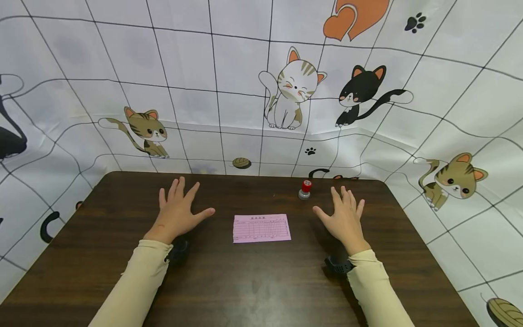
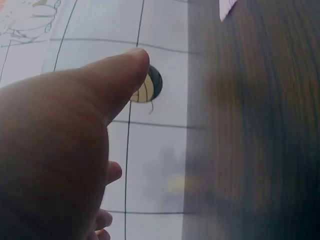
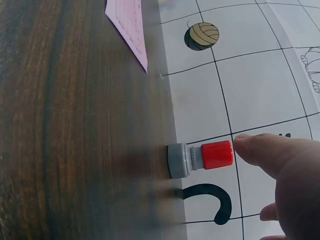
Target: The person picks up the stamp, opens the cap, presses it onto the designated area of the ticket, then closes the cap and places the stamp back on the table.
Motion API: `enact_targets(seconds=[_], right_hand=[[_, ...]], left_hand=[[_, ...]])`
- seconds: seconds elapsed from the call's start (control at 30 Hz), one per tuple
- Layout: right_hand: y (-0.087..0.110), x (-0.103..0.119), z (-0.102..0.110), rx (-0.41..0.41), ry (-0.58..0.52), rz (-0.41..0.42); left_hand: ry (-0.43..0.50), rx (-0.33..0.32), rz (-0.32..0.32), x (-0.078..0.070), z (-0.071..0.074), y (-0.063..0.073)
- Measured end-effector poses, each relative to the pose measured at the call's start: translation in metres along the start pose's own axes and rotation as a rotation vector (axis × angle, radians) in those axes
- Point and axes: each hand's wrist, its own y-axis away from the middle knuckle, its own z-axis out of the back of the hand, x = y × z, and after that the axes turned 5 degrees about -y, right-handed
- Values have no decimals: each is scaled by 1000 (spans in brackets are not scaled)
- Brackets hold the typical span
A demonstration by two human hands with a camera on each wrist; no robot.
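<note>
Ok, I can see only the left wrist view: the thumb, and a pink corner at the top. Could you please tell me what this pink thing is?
Observer: In the head view, it is a pink paper slip with a printed grid.

Operator: Thank you. Does any other object stand on the table?

Observer: Yes, a small red and grey item, perhaps a stamp, stands upright near the right hand.

Operator: And does this hand already hold it?

Observer: No, the head view shows a gap between them; the right hand is empty, with its fingers spread.
</note>
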Motion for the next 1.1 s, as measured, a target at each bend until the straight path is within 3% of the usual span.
enact_targets(seconds=[0.37, 0.7, 1.1], right_hand=[[-1, 2, 1, 12, -40, 11], [1, -1, 1, 20, -50, 5], [-1, -3, -3, 21, -55, 32]], left_hand=[[89, 64, -104, -21, -6, 1], [152, 231, -209, -49, -22, 9], [139, 264, -239, -61, -39, 6]])
